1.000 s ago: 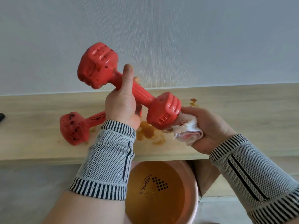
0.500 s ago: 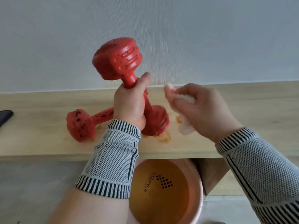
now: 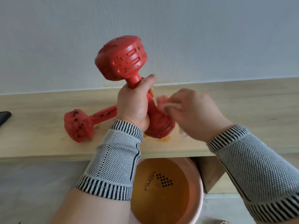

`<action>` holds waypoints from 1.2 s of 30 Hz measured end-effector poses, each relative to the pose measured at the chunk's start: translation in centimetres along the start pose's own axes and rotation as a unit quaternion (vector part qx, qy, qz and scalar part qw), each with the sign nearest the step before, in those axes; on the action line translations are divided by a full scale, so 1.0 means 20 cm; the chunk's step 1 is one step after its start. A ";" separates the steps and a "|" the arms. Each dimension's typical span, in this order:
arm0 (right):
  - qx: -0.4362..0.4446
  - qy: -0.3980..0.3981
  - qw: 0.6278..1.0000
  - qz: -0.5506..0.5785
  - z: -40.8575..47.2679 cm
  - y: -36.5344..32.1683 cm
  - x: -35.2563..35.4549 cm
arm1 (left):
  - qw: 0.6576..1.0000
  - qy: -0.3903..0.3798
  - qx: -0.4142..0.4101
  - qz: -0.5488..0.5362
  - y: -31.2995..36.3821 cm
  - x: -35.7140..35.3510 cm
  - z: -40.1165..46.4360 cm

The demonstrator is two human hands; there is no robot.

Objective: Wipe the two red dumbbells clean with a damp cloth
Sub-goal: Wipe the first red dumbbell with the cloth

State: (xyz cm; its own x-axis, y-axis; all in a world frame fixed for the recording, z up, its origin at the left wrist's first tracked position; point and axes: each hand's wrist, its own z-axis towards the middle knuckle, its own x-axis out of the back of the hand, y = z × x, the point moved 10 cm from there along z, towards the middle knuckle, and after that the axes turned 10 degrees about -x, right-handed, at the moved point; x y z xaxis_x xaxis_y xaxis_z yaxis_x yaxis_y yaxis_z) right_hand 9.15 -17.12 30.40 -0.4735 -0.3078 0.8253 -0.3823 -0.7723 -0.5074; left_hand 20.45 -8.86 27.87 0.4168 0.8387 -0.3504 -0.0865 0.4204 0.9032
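My left hand (image 3: pixel 134 105) grips the handle of a red dumbbell (image 3: pixel 123 59) that stands nearly upright, its lower head resting on the wooden shelf (image 3: pixel 242 113). The upper head is speckled with dark spots. My right hand (image 3: pixel 194 113), blurred by motion, holds a white damp cloth (image 3: pixel 168 105) against the lower part of the handle. The second red dumbbell (image 3: pixel 79 123) lies on the shelf to the left, spotted with dark dirt, its right end hidden behind my left hand.
A pink basin (image 3: pixel 199 191) of orange-brown water sits on the floor below the shelf edge. Orange stains (image 3: pixel 165 139) mark the shelf under the held dumbbell. A dark object (image 3: pixel 4 117) lies at the shelf's far left. A pale wall rises behind.
The held dumbbell has swung from slanted to nearly upright with its lower head on the shelf. My right hand with the cloth moved from that lower head up to the handle.
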 end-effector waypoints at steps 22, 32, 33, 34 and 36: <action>-0.307 -0.194 0.755 0.546 -0.09 0.33 -0.30 | 0.969 0.155 0.126 -0.145 -0.12 0.12 0.01; 0.005 -0.020 0.989 0.149 -0.04 -0.06 0.06 | 0.997 0.049 0.055 0.021 -0.05 0.09 0.02; 0.048 -0.037 0.995 0.075 -0.05 -0.12 0.01 | 0.998 0.040 0.049 0.026 -0.04 0.07 0.02; 0.069 -0.043 0.996 0.033 -0.05 -0.13 -0.04 | 0.998 0.032 0.049 0.021 -0.04 0.06 0.02; 0.037 -0.040 0.998 0.021 -0.01 -0.07 -0.03 | 0.998 0.019 0.055 0.005 -0.05 0.03 0.01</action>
State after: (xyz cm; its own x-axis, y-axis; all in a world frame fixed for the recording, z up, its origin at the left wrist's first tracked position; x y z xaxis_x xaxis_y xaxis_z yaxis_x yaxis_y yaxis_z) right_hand 9.73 -15.74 30.50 -0.4220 -0.3816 0.8224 -0.3023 -0.7959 -0.5245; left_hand 21.00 -8.74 26.83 0.3812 0.8566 -0.3477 0.0107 0.3720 0.9282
